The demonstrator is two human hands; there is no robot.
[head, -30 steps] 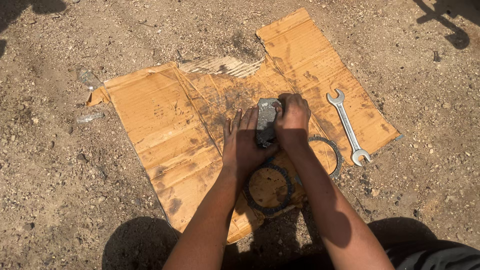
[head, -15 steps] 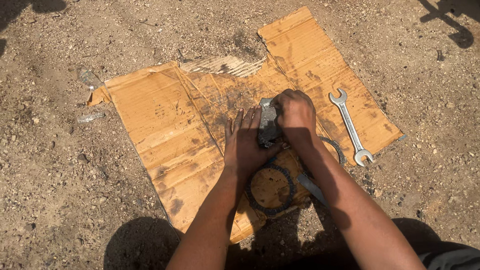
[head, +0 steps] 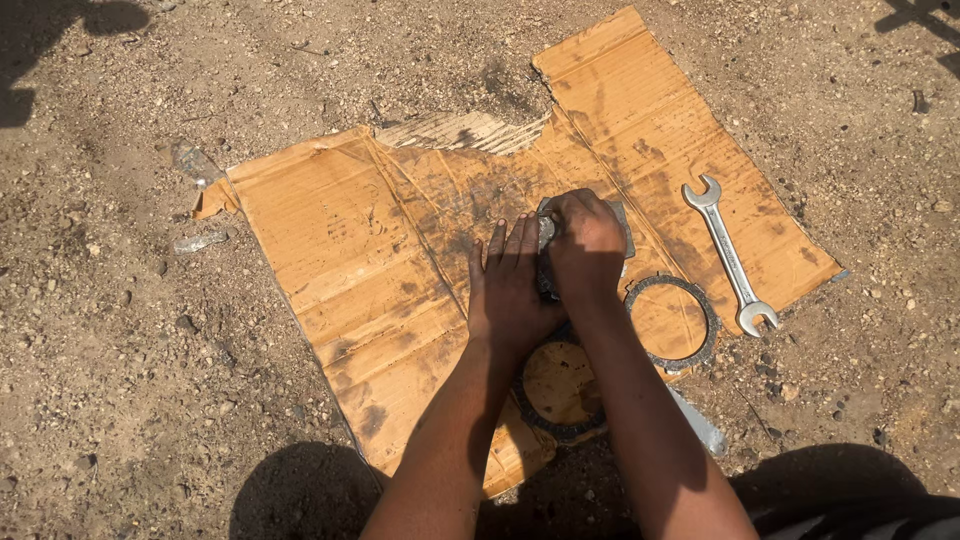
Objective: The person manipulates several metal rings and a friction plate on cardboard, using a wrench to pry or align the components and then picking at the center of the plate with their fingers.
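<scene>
Outdoor makeshift repair spot, bare stony dirt ground (head: 120, 400) all around, oil-stained flattened cardboard (head: 340, 260) mid-frame as work mat, open-ended spanner (head: 728, 255) at right, harsh sunlight

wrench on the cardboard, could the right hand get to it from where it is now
Probably yes. The wrench lies alone on the cardboard, with nothing on top of it, just to the right of the right hand. That hand is gripping a metal part, though, so it would have to let go first.

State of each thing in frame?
Left hand: flat, fingers extended, braced against the metal part.
Right hand: closed over the metal part.
Wrench: lying loose on the cardboard.
Rings: flat on the cardboard.
Cardboard: torn, grease-stained.
</scene>
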